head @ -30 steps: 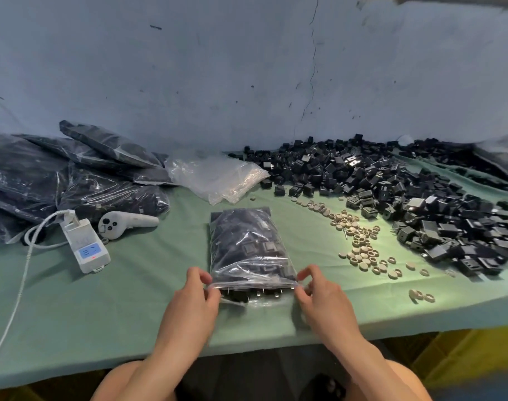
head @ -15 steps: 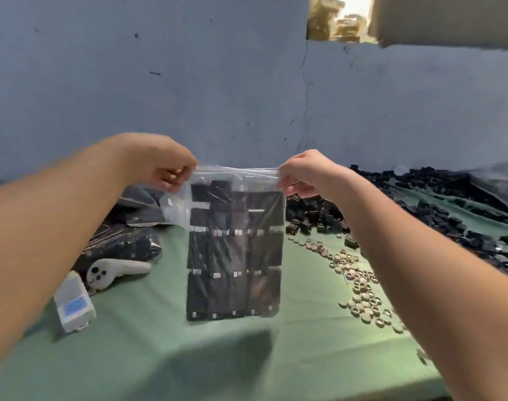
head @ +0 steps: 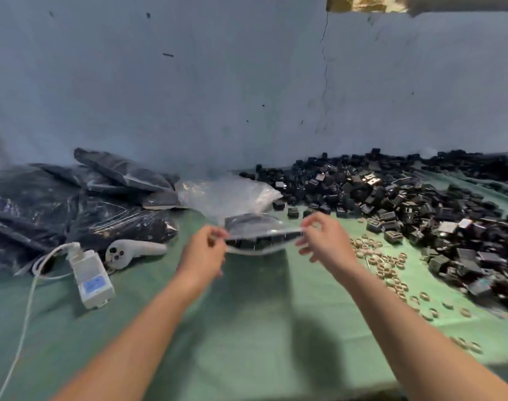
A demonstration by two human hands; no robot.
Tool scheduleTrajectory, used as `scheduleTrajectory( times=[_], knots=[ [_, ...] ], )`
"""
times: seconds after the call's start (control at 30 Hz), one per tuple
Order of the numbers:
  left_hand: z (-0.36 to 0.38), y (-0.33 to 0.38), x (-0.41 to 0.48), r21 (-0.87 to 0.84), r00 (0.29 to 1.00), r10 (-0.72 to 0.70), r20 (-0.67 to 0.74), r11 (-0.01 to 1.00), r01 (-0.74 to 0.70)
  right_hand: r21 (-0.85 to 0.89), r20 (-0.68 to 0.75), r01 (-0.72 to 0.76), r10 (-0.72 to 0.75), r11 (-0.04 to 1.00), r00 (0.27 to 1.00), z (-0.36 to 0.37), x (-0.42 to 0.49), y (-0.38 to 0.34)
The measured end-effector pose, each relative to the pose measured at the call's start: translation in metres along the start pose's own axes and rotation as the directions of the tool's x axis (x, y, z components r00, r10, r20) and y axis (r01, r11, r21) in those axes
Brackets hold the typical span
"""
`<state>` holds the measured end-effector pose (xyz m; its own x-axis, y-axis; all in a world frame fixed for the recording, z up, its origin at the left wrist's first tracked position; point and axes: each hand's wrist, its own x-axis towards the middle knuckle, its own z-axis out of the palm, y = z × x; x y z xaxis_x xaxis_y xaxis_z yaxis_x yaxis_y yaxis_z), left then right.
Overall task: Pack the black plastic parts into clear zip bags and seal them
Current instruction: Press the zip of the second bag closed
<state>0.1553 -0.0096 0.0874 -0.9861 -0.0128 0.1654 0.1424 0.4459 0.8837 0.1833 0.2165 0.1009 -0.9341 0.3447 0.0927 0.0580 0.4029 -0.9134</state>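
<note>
A clear zip bag (head: 260, 234) filled with black plastic parts hangs nearly flat above the green table (head: 247, 328), its near edge toward me. My left hand (head: 205, 253) pinches the bag's left corner. At the right corner, my right hand (head: 322, 238) pinches it with thumb and forefinger while the other fingers spread. A big heap of loose black plastic parts (head: 406, 204) covers the table's right side. A bundle of empty clear bags (head: 226, 195) lies just behind the held bag.
Filled bags (head: 82, 204) are piled at the back left. A white game controller (head: 134, 251) and a white power strip (head: 92, 277) with its cable lie on the left. Small tan rings (head: 385, 264) are scattered right of centre. A blue wall stands behind.
The bag was lifted off the table and hung upright by its top edge; now it is lowered and swung out nearly horizontal, farther from me, still held at both corners.
</note>
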Motion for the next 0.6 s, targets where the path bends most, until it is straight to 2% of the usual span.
scheduleTrajectory(
  times=[0.1,0.2,0.37,0.43,0.53,0.57,0.6],
  knots=[
    [0.023,-0.053,-0.045,-0.041,0.992,-0.124,0.013,0.991,0.125,0.048,0.028,-0.158,0.157,0.986,0.987,0.019,-0.032,0.059],
    [0.029,-0.074,-0.068,-0.075,0.973,-0.214,0.087,0.973,0.22,0.127,0.043,-0.257,0.254,0.958,0.966,0.022,-0.05,0.09],
    [0.019,-0.067,-0.069,-0.287,0.893,-0.376,0.247,0.852,0.438,0.053,0.132,-0.29,0.281,0.956,0.951,0.014,-0.058,0.1],
    [0.014,-0.065,-0.068,-0.354,0.869,-0.409,0.277,0.798,0.488,0.069,0.121,-0.287,0.277,0.955,0.953,0.011,-0.064,0.098],
    [0.012,-0.069,-0.068,-0.312,0.861,-0.419,0.288,0.809,0.498,0.12,-0.029,-0.24,0.245,0.963,0.969,0.014,-0.083,0.088],
    [0.013,-0.069,-0.069,-0.277,0.859,-0.419,0.294,0.823,0.496,0.139,-0.056,-0.236,0.245,0.962,0.968,0.018,-0.093,0.083],
    [0.013,-0.07,-0.069,-0.244,0.858,-0.419,0.298,0.835,0.493,0.186,-0.023,-0.258,0.267,0.948,0.964,0.025,-0.102,0.078]
  ],
)
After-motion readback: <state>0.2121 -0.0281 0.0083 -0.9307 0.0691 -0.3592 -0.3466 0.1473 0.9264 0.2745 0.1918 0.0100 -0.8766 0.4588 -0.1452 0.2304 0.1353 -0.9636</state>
